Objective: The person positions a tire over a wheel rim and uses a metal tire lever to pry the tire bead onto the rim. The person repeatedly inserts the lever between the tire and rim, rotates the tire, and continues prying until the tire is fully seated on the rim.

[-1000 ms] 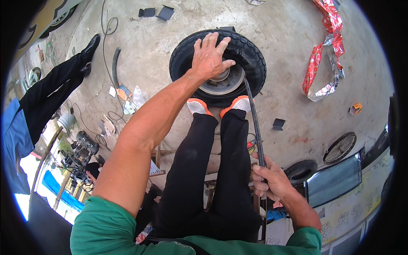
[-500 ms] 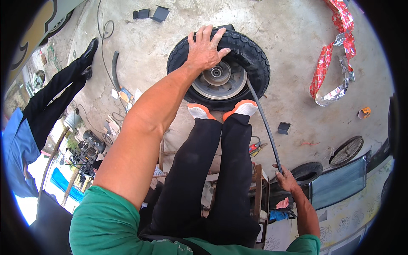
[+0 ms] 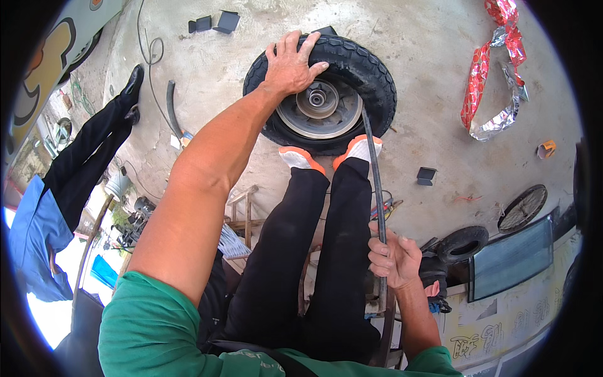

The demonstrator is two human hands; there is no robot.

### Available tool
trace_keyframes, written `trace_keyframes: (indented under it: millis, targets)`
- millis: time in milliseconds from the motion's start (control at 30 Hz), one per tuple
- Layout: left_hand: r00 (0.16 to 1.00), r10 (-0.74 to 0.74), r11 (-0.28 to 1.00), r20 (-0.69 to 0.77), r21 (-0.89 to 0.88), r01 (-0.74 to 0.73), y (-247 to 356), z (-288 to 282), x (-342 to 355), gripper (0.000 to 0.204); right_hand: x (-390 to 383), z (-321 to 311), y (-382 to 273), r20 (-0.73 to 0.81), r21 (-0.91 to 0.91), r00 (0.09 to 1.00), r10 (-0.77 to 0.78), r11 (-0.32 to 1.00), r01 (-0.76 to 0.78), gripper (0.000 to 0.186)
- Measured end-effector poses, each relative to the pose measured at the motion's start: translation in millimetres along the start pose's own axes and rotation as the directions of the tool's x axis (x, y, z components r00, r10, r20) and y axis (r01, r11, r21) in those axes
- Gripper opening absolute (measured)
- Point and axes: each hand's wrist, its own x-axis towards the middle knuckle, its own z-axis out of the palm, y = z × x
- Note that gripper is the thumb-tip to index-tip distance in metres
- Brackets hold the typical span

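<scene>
A black scooter-type tyre [image 3: 369, 70] lies flat on the concrete around a grey metal wheel rim [image 3: 323, 127] with a central hub. My left hand [image 3: 291, 70] rests on the tyre's far left part, its fingers stretched and the thumb apart. A long dark tyre lever [image 3: 377, 179] runs from between the rim and the tyre at the right side back toward me. Around its near part my right hand [image 3: 396, 256] is closed. The lever's far tip is hidden by the tyre. My shoes [image 3: 359, 151] are at the tyre's near edge.
Red-and-silver foil wrapping [image 3: 477, 88] and a small orange box [image 3: 546, 149] lie to the right. A loose tyre [image 3: 463, 245] and a glass pane [image 3: 512, 264] sit at the lower right. At left stands another person in black trousers [image 3: 94, 141]. Black card pieces [image 3: 226, 22] lie beyond.
My right hand has moved left and slightly nearer the wheel, swinging the lever's near end left toward my leg. My left hand stays on the tyre. The view has shifted slightly.
</scene>
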Motion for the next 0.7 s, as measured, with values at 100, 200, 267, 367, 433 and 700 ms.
trace_keyframes:
  millis: [100,200,267,367,433,700]
  targets:
    - [0.999,-0.027,0.999,0.039,-0.019,0.028,-2.5,-2.3,1.4,0.082,23.1,51.0,23.7,-0.153,0.176,0.988,-0.013,0.984,0.040,0.049]
    - [0.996,-0.042,0.997,0.077,-0.064,0.047,0.4,-3.2,-1.4,0.081,13.9,59.4,32.3,-0.318,0.048,0.947,-0.044,0.997,0.062,0.030]
    - [0.996,-0.045,0.994,0.082,-0.091,0.053,1.5,-4.0,-0.4,0.080,9.5,63.6,28.5,-0.395,-0.001,0.918,-0.045,0.999,0.049,0.022]
    - [0.999,-0.042,0.998,0.033,-0.049,0.044,-0.8,-4.8,-1.4,0.082,5.8,69.1,28.4,-0.421,-0.067,0.905,-0.064,0.997,0.039,0.021]
    - [0.999,-0.035,0.998,0.008,-0.042,0.035,5.0,-2.9,0.9,0.082,5.7,69.3,17.8,-0.466,-0.206,0.883,-0.058,0.978,-0.045,0.018]
    - [0.998,-0.066,0.995,-0.008,-0.074,0.065,9.3,-5.9,-3.8,0.083,-37.5,46.7,-87.8,-0.642,-0.579,0.767,-0.025,0.671,-0.463,0.018]
